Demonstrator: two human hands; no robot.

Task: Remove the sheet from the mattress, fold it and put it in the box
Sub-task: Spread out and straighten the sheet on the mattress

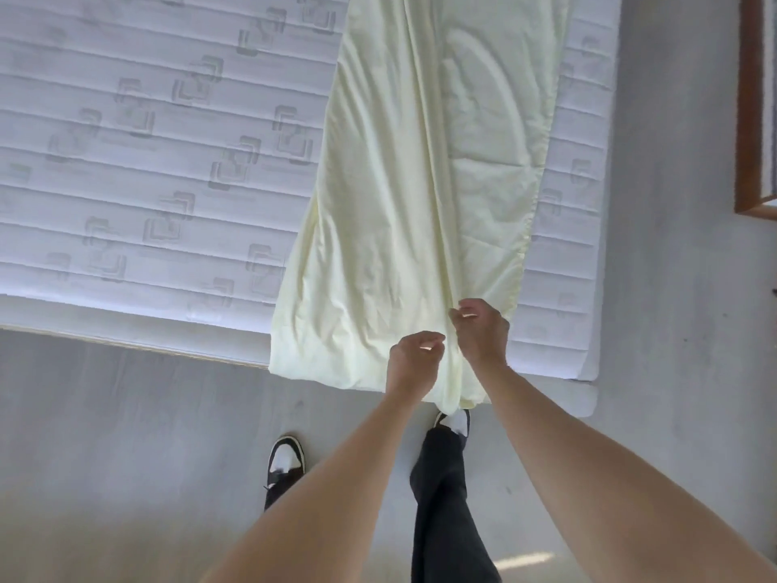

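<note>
Pale yellow cotton, the sheet (403, 204) lies as a long folded strip down the right part of the white mattress (126, 140), its near end hanging over the mattress edge toward the floor (105, 414). A gathered, elastic-looking hem runs along the strip's right side. The mattress cover is quilted in horizontal bands and stamped with a repeating grey square logo; small lettering sits beside each logo but is too blurred to read.

Both bare forearms reach forward from the bottom of the view and meet at the near end of the sheet. The left hand (414, 363) is curled, fingers bent in toward the palm, resting on the cloth where it drapes over the edge; it appears to pinch a fold, though the grip itself is hidden under the knuckles. The right hand (481, 330) sits just beyond and beside it, fingers and thumb curled together on a central lengthwise crease of the sheet, gathering the fabric there. The two hands are close, nearly touching.

Below them, two black-and-white shoes (286, 458) stand on the grey floor, one under the sheet's hanging end, with a dark trouser leg (441, 498) above it. A wooden frame (750, 119) shows at the right edge.
</note>
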